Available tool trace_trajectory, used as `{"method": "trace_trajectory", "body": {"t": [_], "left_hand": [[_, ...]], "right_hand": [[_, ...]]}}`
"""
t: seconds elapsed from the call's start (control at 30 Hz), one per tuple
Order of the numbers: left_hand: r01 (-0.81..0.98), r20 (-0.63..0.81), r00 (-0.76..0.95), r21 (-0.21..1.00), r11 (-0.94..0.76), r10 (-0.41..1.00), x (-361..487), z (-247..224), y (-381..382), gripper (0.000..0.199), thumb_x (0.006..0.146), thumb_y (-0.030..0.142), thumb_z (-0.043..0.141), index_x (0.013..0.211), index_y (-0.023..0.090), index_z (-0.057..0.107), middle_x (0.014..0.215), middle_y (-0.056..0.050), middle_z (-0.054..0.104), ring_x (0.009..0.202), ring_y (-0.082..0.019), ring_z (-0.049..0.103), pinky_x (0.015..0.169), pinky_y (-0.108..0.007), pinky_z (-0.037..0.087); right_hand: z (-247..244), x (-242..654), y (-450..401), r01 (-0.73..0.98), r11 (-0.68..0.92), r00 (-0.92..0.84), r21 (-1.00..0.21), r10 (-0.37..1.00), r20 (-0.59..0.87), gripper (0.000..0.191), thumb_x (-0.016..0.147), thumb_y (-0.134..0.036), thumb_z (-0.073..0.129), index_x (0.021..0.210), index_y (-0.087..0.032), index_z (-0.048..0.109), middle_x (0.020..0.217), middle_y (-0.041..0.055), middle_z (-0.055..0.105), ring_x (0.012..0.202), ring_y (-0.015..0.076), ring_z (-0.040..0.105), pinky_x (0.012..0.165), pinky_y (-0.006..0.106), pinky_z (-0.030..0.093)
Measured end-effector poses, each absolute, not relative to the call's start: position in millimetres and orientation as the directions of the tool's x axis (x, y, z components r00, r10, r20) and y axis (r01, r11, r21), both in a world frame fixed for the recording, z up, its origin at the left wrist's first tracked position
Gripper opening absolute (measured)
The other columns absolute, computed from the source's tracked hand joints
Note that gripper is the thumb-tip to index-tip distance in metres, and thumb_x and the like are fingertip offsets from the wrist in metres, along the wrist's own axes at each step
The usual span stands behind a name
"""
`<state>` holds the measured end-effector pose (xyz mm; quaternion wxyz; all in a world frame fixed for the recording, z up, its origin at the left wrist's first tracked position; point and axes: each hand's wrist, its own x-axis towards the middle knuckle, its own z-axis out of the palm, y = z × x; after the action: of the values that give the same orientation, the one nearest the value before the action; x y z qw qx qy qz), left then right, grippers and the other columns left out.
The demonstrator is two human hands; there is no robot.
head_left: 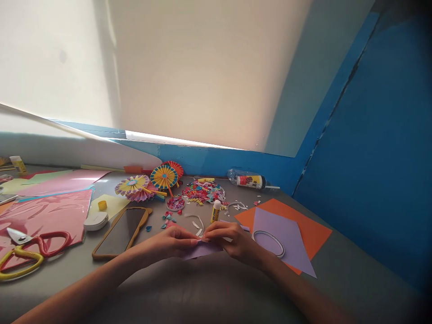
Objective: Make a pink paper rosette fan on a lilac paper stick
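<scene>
Bare forearms come nearest, angling in from both lower corners toward a yellow glue stick (215,213), with gray tabletop (189,290) spreading between them on the glue stick's near side. That stretch gives the elbows open room. On the glue stick's far side, the tabletop ends at a blue wall (216,157); well to the right, another blue wall (364,135) bounds the table.

Just in front of the glue stick, a small purple paper (202,251) lies under the fingers of both hands. The left hand (177,243) pinches it between thumb and fingers. Close by, the right hand (232,240) has thumb and fingertips pressed together at its far edge; a pale sliver there is too small to identify.

Right of the glue stick, a white ring (282,248) rests on a purple sheet (293,225), which overlaps an orange sheet (315,229). To its left lie a phone (121,234) and, farther off, red-and-yellow scissors (22,240). Behind it, a scrap heap (204,191) and a plastic bottle (249,181) stand between it and the wall; paper fans (164,177) sit behind, leftward.
</scene>
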<state>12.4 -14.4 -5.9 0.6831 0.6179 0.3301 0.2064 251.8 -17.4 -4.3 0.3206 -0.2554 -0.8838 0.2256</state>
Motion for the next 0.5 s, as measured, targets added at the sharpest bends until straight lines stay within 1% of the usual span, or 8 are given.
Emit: {"method": "trace_trajectory", "body": {"t": [0.07, 0.1, 0.2, 0.27, 0.37, 0.5], "left_hand": [[0.093, -0.175, 0.727, 0.983, 0.158, 0.664, 12.0, -5.6, -13.8, 0.034, 0.079, 0.041, 0.067, 0.103, 0.017, 0.071, 0.083, -0.002, 0.060, 0.074, -0.012, 0.047, 0.065, -0.020, 0.032], [0.087, -0.163, 0.735, 0.985, 0.146, 0.658, 11.6, -5.1, -13.6, 0.035, 0.079, 0.039, 0.067, 0.105, 0.017, 0.071, 0.082, -0.002, 0.059, 0.073, -0.012, 0.046, 0.064, -0.020, 0.032], [0.131, -0.143, 0.720, 0.989, 0.070, 0.679, 10.7, -2.4, -14.2, 0.037, 0.079, 0.041, 0.066, 0.108, 0.017, 0.070, 0.072, 0.001, 0.056, 0.064, -0.009, 0.041, 0.056, -0.019, 0.025], [0.161, -0.130, 0.702, 0.987, 0.021, 0.700, 10.5, -0.1, -15.5, 0.039, 0.079, 0.043, 0.066, 0.108, 0.017, 0.070, 0.068, 0.002, 0.056, 0.059, -0.009, 0.039, 0.053, -0.020, 0.022], [0.163, -0.111, 0.691, 0.987, -0.004, 0.714, 11.4, 1.6, -17.3, 0.038, 0.079, 0.042, 0.066, 0.108, 0.018, 0.070, 0.070, 0.001, 0.060, 0.060, -0.010, 0.043, 0.055, -0.020, 0.026], [0.133, -0.095, 0.704, 0.991, 0.000, 0.704, 12.5, -2.5, -15.5, 0.036, 0.078, 0.039, 0.068, 0.107, 0.018, 0.071, 0.084, -0.002, 0.066, 0.071, -0.013, 0.052, 0.064, -0.020, 0.036]], "right_hand": [[-3.1, 251.5, -18.5, 0.294, 0.753, -0.662, -0.589, 0.605, 0.442, 0.028, 0.093, -0.016, 0.047, 0.105, -0.024, 0.071, 0.102, 0.0055, 0.067, 0.091, 0.0161, 0.063, 0.079, 0.027, 0.050], [-2.0, 251.2, -19.2, 0.296, 0.740, -0.659, -0.604, 0.616, 0.432, 0.027, 0.093, -0.017, 0.048, 0.105, -0.025, 0.071, 0.103, 0.0052, 0.067, 0.092, 0.0162, 0.062, 0.080, 0.027, 0.049], [2.5, 249.6, -21.8, 0.346, 0.667, -0.628, -0.660, 0.687, 0.365, 0.022, 0.094, -0.024, 0.051, 0.102, -0.024, 0.071, 0.099, 0.0041, 0.068, 0.091, 0.0170, 0.062, 0.080, 0.027, 0.047], [4.9, 248.0, -23.2, 0.390, 0.583, -0.584, -0.713, 0.755, 0.298, 0.025, 0.095, -0.030, 0.049, 0.099, -0.022, 0.072, 0.093, 0.0032, 0.069, 0.088, 0.0170, 0.062, 0.077, 0.026, 0.047], [5.5, 245.5, -23.9, 0.414, 0.468, -0.526, -0.781, 0.823, 0.215, 0.025, 0.093, -0.035, 0.051, 0.094, -0.021, 0.072, 0.088, 0.0021, 0.070, 0.084, 0.0169, 0.062, 0.073, 0.025, 0.046], [2.7, 243.7, -23.0, 0.380, 0.394, -0.519, -0.837, 0.840, 0.160, 0.017, 0.087, -0.032, 0.060, 0.091, -0.020, 0.072, 0.088, 0.0019, 0.070, 0.084, 0.0178, 0.064, 0.072, 0.024, 0.047]]}}
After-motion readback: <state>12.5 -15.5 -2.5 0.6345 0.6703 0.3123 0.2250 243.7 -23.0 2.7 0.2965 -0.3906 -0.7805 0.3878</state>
